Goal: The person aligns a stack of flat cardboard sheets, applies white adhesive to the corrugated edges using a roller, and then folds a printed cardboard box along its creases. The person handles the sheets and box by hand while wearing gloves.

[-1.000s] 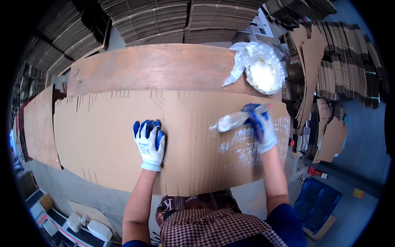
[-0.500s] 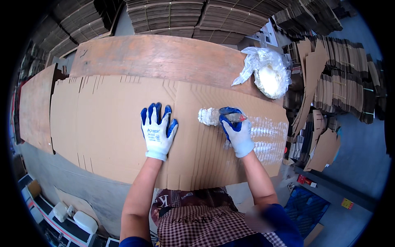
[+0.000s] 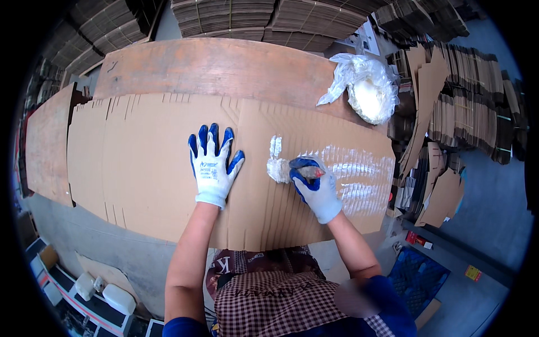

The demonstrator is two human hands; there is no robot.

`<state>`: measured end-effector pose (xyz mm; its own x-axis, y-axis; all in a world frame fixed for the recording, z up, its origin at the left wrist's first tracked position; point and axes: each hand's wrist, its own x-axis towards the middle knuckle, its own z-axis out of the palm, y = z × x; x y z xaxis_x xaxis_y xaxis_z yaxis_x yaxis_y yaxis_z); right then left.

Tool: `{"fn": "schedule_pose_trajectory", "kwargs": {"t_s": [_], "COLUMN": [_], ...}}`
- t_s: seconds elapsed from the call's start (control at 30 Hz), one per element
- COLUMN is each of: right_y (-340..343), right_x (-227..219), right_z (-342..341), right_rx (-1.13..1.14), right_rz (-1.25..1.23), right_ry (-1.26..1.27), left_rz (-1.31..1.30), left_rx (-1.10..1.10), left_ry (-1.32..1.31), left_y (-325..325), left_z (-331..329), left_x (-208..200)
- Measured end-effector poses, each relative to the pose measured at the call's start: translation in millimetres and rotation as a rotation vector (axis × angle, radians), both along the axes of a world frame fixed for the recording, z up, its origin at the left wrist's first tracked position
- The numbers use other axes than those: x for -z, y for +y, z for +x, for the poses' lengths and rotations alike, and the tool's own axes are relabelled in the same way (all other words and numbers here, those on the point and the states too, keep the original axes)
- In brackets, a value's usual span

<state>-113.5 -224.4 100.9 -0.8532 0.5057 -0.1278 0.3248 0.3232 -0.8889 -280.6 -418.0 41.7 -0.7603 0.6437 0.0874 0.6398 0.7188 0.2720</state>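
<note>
My left hand [image 3: 213, 171], in a white and blue work glove, lies flat with spread fingers on the flat brown cardboard [image 3: 149, 163]. In my right hand [image 3: 319, 191], gloved the same way, is a brush [image 3: 277, 170]. Its white-coated bristles point left and touch the cardboard; its handle has a red end. Right of the middle, many cardboard edges overlap in a staggered row. White paste streaks [image 3: 359, 164] cover the right part of these edges, and a fresh short smear [image 3: 275, 146] lies just beyond the bristles.
A plastic-lined container of white paste [image 3: 368, 100] stands at the far right of the wooden table [image 3: 224, 64]. Cardboard stacks [image 3: 224, 17] rise behind it, and more cardboard bundles [image 3: 460, 121] stand at the right. A blue pallet [image 3: 418, 281] lies on the floor at lower right.
The brush and my right hand have moved slightly left and nearer to me, leaving a white smear on the cardboard. My left hand stays flat. The view has shifted a little.
</note>
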Motion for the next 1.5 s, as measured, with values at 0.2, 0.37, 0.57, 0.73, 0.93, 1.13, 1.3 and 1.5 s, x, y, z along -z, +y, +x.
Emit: {"fn": "schedule_pose_trajectory", "kwargs": {"t_s": [0.2, 0.37, 0.57, 0.73, 0.93, 1.13, 1.3, 1.5], "right_y": [-21, -37, -50, -63, -82, -92, -89, -93], "right_x": [-13, -15, -16, -10, -10, -20, -10, -21], "right_z": [14, 29, 51, 67, 76, 86, 106, 118], "right_rx": [-0.049, -0.058, -0.049, -0.056, -0.09, -0.047, 0.018, 0.111], "right_rz": [0.045, 0.055, 0.036, 0.037, 0.111, 0.058, 0.168, 0.266], "right_ry": [-0.031, 0.002, -0.003, -0.046, 0.002, 0.019, -0.071, -0.003], "left_rz": [-0.007, 0.0, -0.006, -0.014, -0.014, -0.015, -0.013, -0.036], "left_rx": [0.002, -0.001, -0.001, 0.002, 0.005, 0.011, 0.02, 0.03], "left_ry": [0.026, 0.032, 0.041, 0.059, 0.082, 0.098, 0.115, 0.115], "left_y": [-1, 0, -1, 0, 0, 0, 1, 0], "left_z": [2, 3, 4, 4, 5, 5, 4, 6], "left_x": [2, 4, 4, 4, 8, 10, 10, 7]}}
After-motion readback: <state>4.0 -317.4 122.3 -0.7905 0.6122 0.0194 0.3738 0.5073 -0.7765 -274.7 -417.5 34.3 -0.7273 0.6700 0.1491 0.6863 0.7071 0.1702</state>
